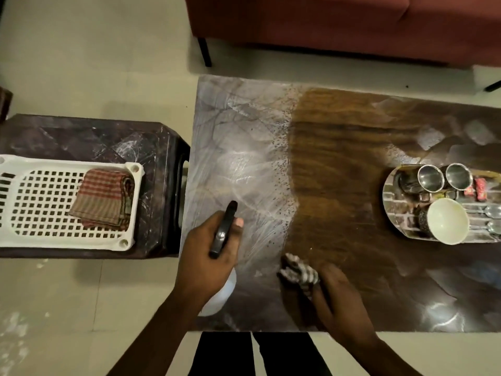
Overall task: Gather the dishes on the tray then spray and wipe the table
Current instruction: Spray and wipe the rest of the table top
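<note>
My left hand [207,256] grips a spray bottle [223,229] with a black trigger head and a white body, held over the left part of the table [339,147]. My right hand [339,297] holds a striped cloth [299,271] down on the table near its front edge. The table's left part looks wet and streaked. At the far right a round steel tray [390,191] holds two steel cups [431,177], a white bowl [448,221], spoons [488,213] and red wrappers [479,188].
A dark stool [151,147] stands left of the table and carries a white perforated basket [40,199] with a folded checked cloth [104,199]. A red sofa [339,23] runs along the far side. My legs [257,354] stand against the table's front edge.
</note>
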The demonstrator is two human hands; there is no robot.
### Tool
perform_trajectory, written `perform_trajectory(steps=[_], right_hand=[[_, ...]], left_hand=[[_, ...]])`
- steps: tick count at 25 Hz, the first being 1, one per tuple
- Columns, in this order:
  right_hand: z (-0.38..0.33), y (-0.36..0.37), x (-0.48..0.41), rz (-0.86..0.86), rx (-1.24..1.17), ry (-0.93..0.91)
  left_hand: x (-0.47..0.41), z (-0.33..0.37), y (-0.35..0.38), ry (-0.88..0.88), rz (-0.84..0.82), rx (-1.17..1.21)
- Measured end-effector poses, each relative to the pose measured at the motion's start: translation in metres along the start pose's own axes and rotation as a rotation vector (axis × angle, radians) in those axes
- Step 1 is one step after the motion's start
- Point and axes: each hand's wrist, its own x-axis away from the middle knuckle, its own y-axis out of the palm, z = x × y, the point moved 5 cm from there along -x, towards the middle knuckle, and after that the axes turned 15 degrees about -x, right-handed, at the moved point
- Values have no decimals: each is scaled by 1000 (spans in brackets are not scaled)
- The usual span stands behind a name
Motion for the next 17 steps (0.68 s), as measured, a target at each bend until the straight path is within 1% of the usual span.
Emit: perform_trajectory(steps=[2,4,6,8,10,12,14,17], right_hand=[[-5,-23,-31,277,-145,52],[-7,-47,-63,475,-205,71],[-4,-67,-105,573,-193,83],[5,-80,-147,611,-89,103],[13,-83,-181,576,129,101],[18,-69,-201,431,301,65],[21,-52,-208,276,325,12],[25,-58,-227,135,379,-96]], left_hand=[[-29,13,2,6,-1,-27],[-53,26,8,13,11,-79],[-77,35,17,5,9,-87],[-99,42,26,-41,3,-52],[-117,51,33,-70,26,-63],[-126,62,39,-76,50,-93],[-133,71,46,-78,66,-101],[-146,78,54,-64,52,-42]])
